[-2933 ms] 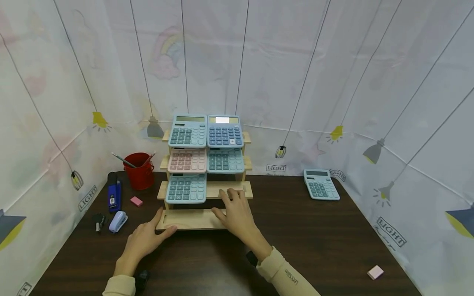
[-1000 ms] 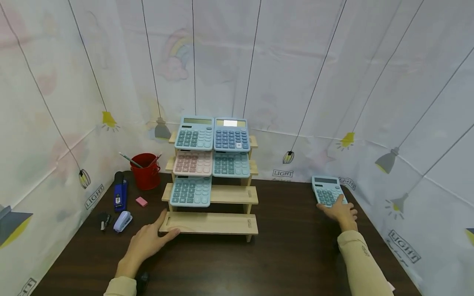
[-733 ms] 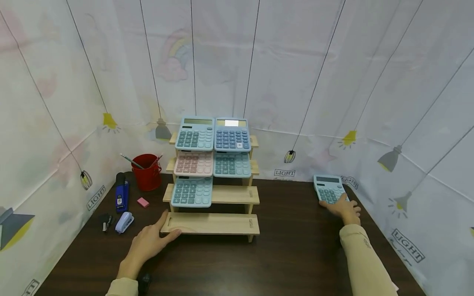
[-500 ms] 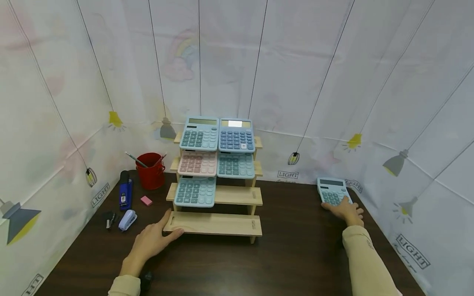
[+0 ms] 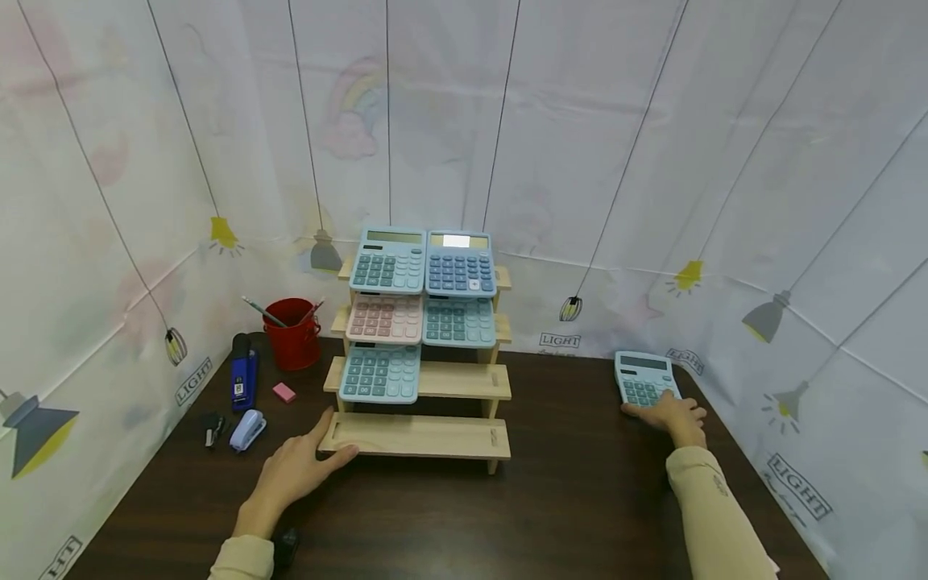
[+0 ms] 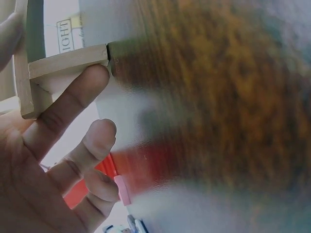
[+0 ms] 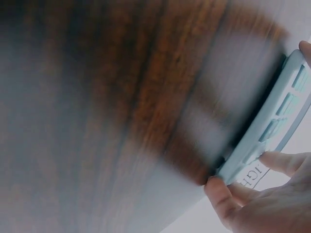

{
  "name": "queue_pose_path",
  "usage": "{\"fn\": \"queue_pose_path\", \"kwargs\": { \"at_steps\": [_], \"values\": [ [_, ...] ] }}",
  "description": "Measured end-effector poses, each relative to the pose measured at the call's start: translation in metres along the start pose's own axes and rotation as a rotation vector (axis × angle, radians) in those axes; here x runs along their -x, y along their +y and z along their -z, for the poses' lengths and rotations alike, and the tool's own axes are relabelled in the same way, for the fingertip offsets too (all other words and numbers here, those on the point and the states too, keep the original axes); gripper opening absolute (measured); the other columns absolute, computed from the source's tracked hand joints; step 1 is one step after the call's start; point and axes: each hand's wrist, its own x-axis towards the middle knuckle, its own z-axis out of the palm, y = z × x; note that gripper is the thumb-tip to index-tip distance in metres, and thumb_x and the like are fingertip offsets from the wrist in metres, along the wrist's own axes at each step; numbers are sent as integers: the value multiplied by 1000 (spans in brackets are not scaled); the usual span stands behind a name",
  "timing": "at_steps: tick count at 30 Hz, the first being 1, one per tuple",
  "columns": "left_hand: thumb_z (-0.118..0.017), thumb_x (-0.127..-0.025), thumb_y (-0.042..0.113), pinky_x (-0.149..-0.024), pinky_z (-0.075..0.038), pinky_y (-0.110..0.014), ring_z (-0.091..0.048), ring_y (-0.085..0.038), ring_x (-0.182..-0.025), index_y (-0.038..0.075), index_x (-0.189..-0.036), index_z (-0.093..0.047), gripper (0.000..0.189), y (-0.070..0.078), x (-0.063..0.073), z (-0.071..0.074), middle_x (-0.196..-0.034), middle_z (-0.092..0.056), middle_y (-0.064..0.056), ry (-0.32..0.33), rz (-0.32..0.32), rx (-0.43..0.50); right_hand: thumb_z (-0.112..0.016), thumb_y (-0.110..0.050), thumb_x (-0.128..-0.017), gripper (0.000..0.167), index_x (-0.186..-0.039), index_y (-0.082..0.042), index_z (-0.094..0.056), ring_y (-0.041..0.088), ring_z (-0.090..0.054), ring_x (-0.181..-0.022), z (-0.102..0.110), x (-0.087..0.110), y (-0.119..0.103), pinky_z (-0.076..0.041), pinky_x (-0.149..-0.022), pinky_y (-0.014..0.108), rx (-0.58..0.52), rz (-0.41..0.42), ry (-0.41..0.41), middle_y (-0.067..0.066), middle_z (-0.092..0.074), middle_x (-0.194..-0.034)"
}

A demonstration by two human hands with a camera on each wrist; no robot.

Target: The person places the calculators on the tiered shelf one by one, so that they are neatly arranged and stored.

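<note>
A light blue calculator [image 5: 641, 383] lies at the right back of the table. My right hand [image 5: 674, 419] grips its near end; in the right wrist view, fingers press on its keys and hold its lower edge. Far to the left stands a stepped wooden shelf [image 5: 435, 435] with several tiers. At the left end of its lowest tier rests my left hand [image 5: 290, 475], thumb on the front edge and index finger stretched along the side. Higher tiers bear a pink calculator [image 5: 384, 320], a darker blue calculator [image 5: 458, 264] and several light blue ones.
Left of the shelf are a red bucket [image 5: 292, 338] with pencils, a pink eraser [image 5: 283, 392], a blue stapler [image 5: 243, 379], a small pale stapler [image 5: 248, 431] and a small black item [image 5: 213, 429]. A patterned white curtain [image 5: 565, 161] hangs behind the table.
My right hand has gone from the shelf to the calculator at the right. The calculator has shifted slightly toward me in the last half second. My left hand has stayed at the shelf.
</note>
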Motion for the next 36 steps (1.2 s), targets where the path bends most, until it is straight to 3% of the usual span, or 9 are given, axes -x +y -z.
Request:
{"fn": "queue_pose_path", "kwargs": {
  "at_steps": [7,15,29,36],
  "values": [
    [-46,-82,87,-86,-50,-67,-59,-49,-123,16,-161,-24,109,0,0,-1,-147,-52,-28,6,-12,4,-64,-67,-83,125,-153,16,-2,75,-16,-126,-1,15,-5,-27,-105,78,17,4,-19,59,-5,-137],
    [-46,-83,87,-83,-50,-67,-60,-49,-121,15,-161,-23,109,3,1,1,-146,-52,-29,5,-26,-3,-64,-67,-81,122,-150,18,-11,74,-20,-127,-7,30,-7,-20,-109,77,62,26,-4,58,-16,-137],
    [-44,-82,88,-83,-50,-65,-59,-49,-123,15,-161,-22,110,1,3,-1,-150,-49,-27,10,-23,7,-64,-71,-78,124,-148,20,-18,77,-33,-118,-18,62,-13,-34,-100,78,120,146,71,59,-27,-129],
    [-44,-82,88,-83,-50,-66,-59,-50,-121,13,-161,-21,111,2,2,0,-149,-49,-29,4,-32,10,-63,-74,-78,121,-149,15,-21,64,-47,-110,-24,87,-23,-43,-91,71,38,172,106,50,-35,-127]
  ]
}}
